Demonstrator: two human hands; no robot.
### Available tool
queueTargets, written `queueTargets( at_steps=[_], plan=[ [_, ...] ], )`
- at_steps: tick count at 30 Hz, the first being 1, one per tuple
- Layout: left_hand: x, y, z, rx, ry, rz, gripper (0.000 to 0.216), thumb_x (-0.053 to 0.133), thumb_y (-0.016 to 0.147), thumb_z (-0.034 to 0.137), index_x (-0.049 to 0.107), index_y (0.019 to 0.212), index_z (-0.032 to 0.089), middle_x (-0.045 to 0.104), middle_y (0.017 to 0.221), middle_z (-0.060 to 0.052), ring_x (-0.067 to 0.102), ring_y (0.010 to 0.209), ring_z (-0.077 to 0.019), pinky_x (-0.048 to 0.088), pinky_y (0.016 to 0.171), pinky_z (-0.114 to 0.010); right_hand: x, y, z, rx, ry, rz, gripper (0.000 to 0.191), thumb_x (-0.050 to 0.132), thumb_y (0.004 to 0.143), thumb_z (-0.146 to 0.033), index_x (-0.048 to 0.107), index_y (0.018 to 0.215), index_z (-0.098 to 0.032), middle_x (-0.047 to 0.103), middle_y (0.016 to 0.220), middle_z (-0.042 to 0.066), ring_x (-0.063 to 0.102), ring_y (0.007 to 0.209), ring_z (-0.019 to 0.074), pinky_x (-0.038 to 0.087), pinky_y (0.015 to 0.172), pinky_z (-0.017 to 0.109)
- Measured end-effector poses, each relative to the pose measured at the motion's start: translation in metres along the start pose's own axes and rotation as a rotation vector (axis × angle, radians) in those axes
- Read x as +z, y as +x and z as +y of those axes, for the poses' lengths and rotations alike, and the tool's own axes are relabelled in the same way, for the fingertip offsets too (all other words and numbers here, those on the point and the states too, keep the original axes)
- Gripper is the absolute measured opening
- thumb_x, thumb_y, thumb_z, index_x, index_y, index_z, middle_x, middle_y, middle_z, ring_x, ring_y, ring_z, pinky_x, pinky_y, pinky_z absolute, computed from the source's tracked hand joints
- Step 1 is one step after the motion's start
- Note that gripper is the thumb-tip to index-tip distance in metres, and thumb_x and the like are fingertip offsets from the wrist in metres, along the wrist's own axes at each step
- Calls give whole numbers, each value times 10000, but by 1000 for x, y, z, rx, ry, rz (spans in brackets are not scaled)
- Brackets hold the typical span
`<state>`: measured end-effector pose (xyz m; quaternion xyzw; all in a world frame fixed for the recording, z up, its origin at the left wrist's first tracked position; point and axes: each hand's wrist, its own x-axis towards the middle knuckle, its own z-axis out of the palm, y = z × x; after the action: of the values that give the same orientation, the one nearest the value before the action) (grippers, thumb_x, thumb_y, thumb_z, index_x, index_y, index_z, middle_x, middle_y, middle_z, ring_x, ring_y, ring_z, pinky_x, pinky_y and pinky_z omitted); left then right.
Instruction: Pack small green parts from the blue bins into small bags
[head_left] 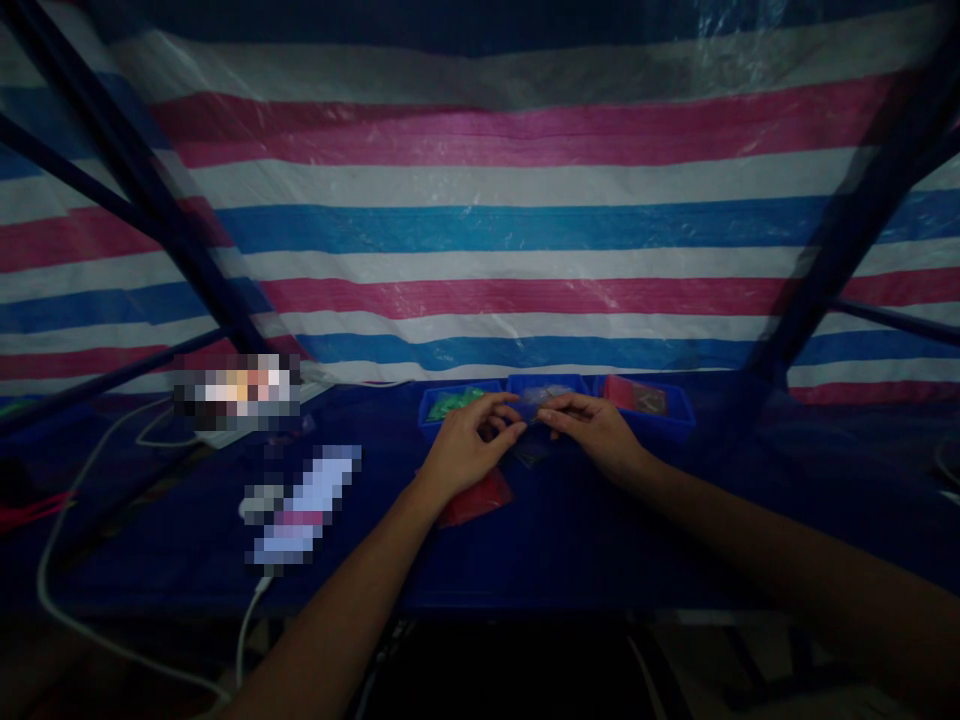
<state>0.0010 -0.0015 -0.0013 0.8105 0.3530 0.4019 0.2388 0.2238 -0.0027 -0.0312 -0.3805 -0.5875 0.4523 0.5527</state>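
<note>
My left hand and my right hand meet over the blue table, fingertips pinched close together. Something small and thin seems to be between them, too dim to name. Just below the fingers is a dark, see-through piece that I cannot identify. Under my left wrist a red plastic packet lies flat, partly covered. Behind my hands stand three blue bins: the left bin has green packets, the middle bin clear plastic pieces, and the right bin red packets and brownish contents.
On the left lie a blurred phone with a white cable, a small white object and a power strip. Dark frame bars slant at both sides. A striped plastic sheet hangs behind the table.
</note>
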Motion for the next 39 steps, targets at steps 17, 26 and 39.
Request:
queueTargets(
  at_steps=[17,26,39],
  plan=[
    [15,-5,6,342,228,119,320,731,932,290,691,1242,222,714,1209,-86,682,1113,-221,578,975,-416,7,-10,-9,-59,-86,22,364,786,823,-502,782,1009,-189,751,799,29,655,610,147,542,604,292],
    [8,-2,10,160,230,226,116,651,971,250,740,1038,217,758,1027,-53,719,934,-205,584,841,-375,10,-16,-16,-164,-139,-107,359,595,977,-505,782,1080,-216,753,1058,69,696,746,168,610,692,332],
    [7,-5,18,214,206,60,156,543,1024,277,682,1044,208,700,981,-52,667,924,-206,527,845,-366,4,-11,-5,-228,-215,-50,223,756,876,-368,760,1052,-230,777,1049,60,740,966,223,598,897,393]
  ],
)
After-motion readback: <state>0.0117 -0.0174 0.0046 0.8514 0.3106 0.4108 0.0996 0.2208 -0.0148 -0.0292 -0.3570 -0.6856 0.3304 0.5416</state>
